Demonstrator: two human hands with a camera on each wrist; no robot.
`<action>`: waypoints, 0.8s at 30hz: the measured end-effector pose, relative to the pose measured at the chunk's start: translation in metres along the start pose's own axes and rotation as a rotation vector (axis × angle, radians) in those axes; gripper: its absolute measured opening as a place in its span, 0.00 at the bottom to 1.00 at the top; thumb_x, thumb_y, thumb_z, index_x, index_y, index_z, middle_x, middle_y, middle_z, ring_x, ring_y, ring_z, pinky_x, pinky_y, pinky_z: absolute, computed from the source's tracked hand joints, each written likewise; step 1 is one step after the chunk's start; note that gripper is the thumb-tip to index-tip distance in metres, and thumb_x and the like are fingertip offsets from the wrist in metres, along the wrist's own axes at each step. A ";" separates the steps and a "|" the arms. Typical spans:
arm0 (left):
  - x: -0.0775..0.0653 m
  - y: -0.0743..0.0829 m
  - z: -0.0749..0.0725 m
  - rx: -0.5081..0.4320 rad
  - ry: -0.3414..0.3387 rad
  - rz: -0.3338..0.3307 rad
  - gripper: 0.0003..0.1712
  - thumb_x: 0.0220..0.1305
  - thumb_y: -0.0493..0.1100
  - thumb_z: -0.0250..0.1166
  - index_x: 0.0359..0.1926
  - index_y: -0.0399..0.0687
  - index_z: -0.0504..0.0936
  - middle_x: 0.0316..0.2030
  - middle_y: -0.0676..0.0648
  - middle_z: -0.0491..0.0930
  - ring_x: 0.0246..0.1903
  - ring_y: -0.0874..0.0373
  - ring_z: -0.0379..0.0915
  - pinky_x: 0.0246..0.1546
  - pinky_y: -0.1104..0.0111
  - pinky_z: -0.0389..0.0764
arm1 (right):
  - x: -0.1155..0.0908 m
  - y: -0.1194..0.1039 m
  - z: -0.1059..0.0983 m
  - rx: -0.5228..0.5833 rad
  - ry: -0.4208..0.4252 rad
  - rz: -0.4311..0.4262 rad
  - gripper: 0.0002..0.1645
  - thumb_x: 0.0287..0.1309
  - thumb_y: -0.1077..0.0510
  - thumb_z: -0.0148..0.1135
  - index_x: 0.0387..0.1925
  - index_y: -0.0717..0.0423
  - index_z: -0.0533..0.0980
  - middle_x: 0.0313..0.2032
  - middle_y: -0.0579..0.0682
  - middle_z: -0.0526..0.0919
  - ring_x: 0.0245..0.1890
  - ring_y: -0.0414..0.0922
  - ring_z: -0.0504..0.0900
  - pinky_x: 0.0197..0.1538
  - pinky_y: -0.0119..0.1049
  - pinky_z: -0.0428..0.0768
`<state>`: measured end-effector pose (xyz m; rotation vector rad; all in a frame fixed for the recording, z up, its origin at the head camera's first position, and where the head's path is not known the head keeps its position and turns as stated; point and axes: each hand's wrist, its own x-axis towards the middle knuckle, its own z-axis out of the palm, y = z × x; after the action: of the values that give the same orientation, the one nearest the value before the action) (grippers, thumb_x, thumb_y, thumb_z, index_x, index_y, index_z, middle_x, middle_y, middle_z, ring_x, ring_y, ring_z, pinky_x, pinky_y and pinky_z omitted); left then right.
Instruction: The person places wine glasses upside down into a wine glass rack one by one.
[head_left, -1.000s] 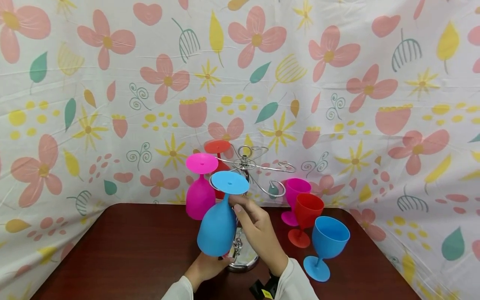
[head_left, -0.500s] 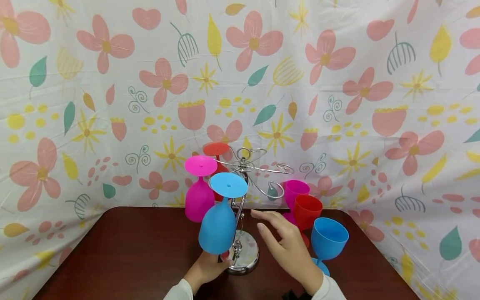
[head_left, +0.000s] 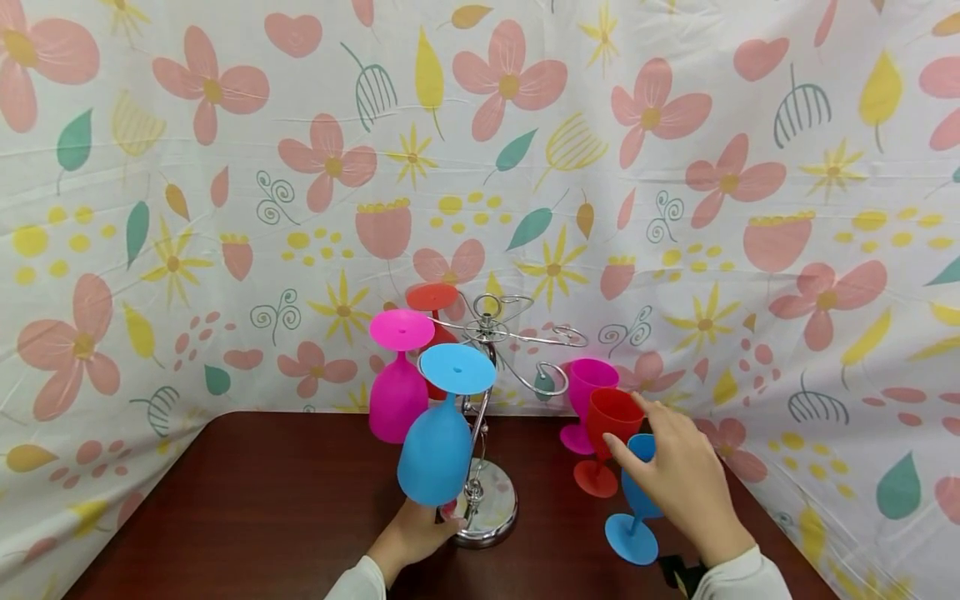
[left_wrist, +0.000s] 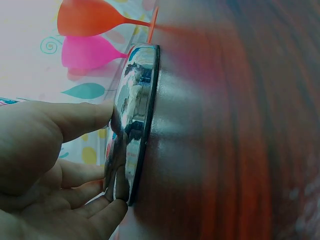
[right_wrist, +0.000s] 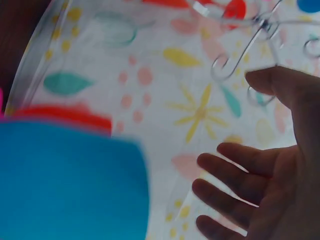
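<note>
A chrome goblet rack (head_left: 487, 332) stands on the table, its curled wire arms spreading from a central post. Upside down from its left arms hang a blue goblet (head_left: 435, 458), a pink goblet (head_left: 397, 400) and a red goblet (head_left: 432, 296). My left hand (head_left: 415, 537) grips the rim of the round mirrored base (left_wrist: 134, 110) between thumb and fingers. Over at the right, my right hand (head_left: 690, 479) is spread, holding nothing, beside an upright blue goblet (head_left: 632, 537) that it partly covers in the head view. In the right wrist view that blue goblet (right_wrist: 70, 185) looms close, blurred, apart from the fingers.
Behind the upright blue goblet stand a red goblet (head_left: 611, 421) and a pink goblet (head_left: 588, 379), both upright. A flowered curtain (head_left: 300, 208) closes off the back and sides of the dark wooden table (head_left: 262, 500). Bare wire arms point right.
My right hand has let go of the hanging blue goblet's stem and moved right to the upright goblets. The left hand has stayed on the base.
</note>
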<state>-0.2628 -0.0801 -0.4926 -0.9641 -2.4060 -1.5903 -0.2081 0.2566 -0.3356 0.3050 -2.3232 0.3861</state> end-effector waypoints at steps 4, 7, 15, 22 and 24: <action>-0.001 0.003 -0.001 0.013 -0.006 -0.027 0.15 0.60 0.33 0.70 0.43 0.37 0.72 0.36 0.46 0.74 0.37 0.50 0.72 0.39 0.60 0.74 | 0.000 0.018 -0.002 -0.086 -0.160 0.087 0.56 0.51 0.31 0.70 0.66 0.70 0.67 0.57 0.72 0.75 0.52 0.70 0.74 0.47 0.70 0.73; -0.002 0.003 -0.002 -0.001 -0.019 -0.038 0.12 0.61 0.33 0.69 0.41 0.35 0.74 0.36 0.44 0.75 0.37 0.49 0.74 0.39 0.60 0.76 | -0.001 0.028 -0.003 -0.130 -0.331 0.164 0.68 0.50 0.21 0.62 0.68 0.74 0.61 0.59 0.76 0.70 0.53 0.74 0.71 0.48 0.72 0.71; -0.002 -0.001 0.001 -0.010 -0.018 0.018 0.09 0.62 0.30 0.67 0.34 0.37 0.73 0.31 0.51 0.72 0.33 0.53 0.71 0.34 0.62 0.74 | -0.001 0.039 0.002 -0.164 -0.515 0.254 0.71 0.50 0.19 0.58 0.68 0.77 0.57 0.57 0.79 0.70 0.51 0.76 0.73 0.45 0.71 0.73; 0.000 0.001 -0.001 -0.011 -0.023 -0.065 0.14 0.62 0.33 0.69 0.44 0.36 0.72 0.37 0.47 0.73 0.39 0.47 0.73 0.40 0.60 0.75 | -0.003 0.040 0.003 -0.185 -0.536 0.267 0.64 0.51 0.19 0.57 0.63 0.74 0.67 0.49 0.75 0.73 0.47 0.72 0.74 0.44 0.70 0.75; 0.000 0.003 -0.002 -0.015 -0.026 -0.070 0.15 0.62 0.33 0.69 0.45 0.35 0.72 0.38 0.45 0.74 0.39 0.46 0.73 0.40 0.60 0.75 | -0.004 0.040 0.002 -0.175 -0.538 0.270 0.62 0.52 0.20 0.57 0.63 0.71 0.68 0.48 0.74 0.73 0.47 0.71 0.73 0.42 0.70 0.76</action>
<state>-0.2620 -0.0812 -0.4895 -0.9182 -2.4747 -1.6313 -0.2202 0.2935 -0.3472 0.0019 -2.9182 0.2463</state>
